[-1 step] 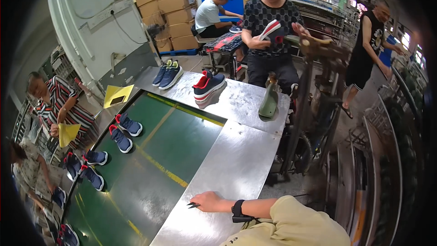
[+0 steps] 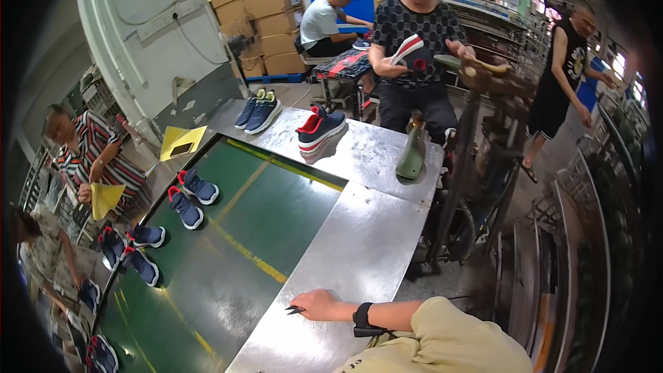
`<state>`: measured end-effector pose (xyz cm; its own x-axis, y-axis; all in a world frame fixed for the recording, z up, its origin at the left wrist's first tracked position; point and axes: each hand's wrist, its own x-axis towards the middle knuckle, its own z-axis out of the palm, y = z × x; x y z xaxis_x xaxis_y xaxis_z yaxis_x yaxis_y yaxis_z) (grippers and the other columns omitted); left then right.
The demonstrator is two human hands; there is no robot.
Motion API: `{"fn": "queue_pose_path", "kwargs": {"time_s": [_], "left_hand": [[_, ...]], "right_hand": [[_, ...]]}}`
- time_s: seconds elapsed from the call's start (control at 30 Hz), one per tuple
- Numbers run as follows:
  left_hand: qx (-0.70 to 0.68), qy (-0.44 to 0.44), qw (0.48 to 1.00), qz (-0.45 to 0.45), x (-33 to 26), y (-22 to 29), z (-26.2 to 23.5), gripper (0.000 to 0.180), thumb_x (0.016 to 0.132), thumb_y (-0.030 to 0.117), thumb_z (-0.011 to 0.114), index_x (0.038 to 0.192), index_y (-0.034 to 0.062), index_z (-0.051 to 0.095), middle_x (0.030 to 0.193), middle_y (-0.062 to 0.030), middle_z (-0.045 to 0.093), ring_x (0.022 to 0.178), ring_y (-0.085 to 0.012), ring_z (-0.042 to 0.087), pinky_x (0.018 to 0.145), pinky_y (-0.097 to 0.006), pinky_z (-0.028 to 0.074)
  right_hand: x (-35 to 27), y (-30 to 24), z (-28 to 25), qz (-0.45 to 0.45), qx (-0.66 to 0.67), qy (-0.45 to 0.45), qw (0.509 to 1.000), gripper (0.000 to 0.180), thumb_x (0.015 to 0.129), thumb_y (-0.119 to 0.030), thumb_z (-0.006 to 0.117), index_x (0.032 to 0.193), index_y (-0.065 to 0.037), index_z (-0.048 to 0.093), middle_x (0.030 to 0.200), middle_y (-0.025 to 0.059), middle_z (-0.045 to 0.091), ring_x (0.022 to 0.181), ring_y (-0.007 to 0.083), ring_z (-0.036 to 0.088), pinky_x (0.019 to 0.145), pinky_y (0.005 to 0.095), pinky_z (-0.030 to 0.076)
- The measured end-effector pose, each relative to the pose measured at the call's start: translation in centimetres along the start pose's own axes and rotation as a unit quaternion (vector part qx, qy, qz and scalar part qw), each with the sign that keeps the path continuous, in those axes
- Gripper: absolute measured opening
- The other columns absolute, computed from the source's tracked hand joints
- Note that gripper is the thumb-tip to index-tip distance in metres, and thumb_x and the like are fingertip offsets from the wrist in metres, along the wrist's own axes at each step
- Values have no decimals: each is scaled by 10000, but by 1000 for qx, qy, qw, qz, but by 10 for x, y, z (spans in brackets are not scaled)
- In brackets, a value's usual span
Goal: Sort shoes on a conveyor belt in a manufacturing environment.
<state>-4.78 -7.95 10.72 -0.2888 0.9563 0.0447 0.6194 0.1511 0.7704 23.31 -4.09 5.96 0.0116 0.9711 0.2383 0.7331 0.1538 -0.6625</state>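
Note:
My right hand [image 2: 318,305] rests on the bare metal table [image 2: 345,255], closed around small black thread snips [image 2: 295,309]. Only their pointed dark tips stick out past the fingers, toward the left; the handles are hidden. A black band with a box-like piece sits on that wrist, below a pale yellow sleeve. My left hand is out of view. Left of the metal top lies a green conveyor belt [image 2: 228,262] with yellow lines. Navy sneakers with red linings, such as one sneaker [image 2: 185,208], stand along its far left side.
On the far metal ledge stand a pair of navy sneakers [image 2: 259,114], a red-lined sneaker [image 2: 320,130] and a green shoe last [image 2: 412,155]. A dark phone lies on yellow paper [image 2: 181,144]. Across the table a co-worker [image 2: 421,48] holds a white-and-red shoe sole; others are around.
The view has shifted slightly, so the far things sit a little further right. My right hand stays on the metal top with the thread snips. The co-worker across has moved the hands slightly.

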Motion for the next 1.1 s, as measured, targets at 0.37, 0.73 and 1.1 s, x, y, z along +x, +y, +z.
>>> {"fn": "queue_pose_path", "kwargs": {"time_s": [0.37, 0.73, 1.1], "left_hand": [[26, 18, 999, 13, 1, -5, 6, 184, 812, 105, 547, 896, -18, 654, 922, -170, 638, 877, -301, 583, 822, -378, 443], [-29, 118, 985, 120, 9, -38, 30, 54, 736, -3, 597, 716, 38, 626, 701, -62, 553, 573, -157, 520, 521, -274, 410], [-13, 140, 986, 85, 6, -40, 34, 72, 737, 34, 614, 724, 89, 659, 700, -57, 571, 579, -183, 563, 537, -288, 452]], "right_hand": [[1, 7, -4, -13, -10, 15, 1000, 226, 738, -119, 587, 956, -143, 641, 842, 41, 647, 753, 265, 628, 619, 378, 501], [2, 4, -13, -61, 3, 51, 997, 176, 721, -132, 605, 890, -143, 655, 767, 51, 638, 690, 276, 623, 573, 372, 495], [12, 1, -11, -29, -28, 31, 999, 141, 729, -156, 620, 864, -141, 658, 750, 64, 625, 665, 299, 608, 560, 387, 469]]}}
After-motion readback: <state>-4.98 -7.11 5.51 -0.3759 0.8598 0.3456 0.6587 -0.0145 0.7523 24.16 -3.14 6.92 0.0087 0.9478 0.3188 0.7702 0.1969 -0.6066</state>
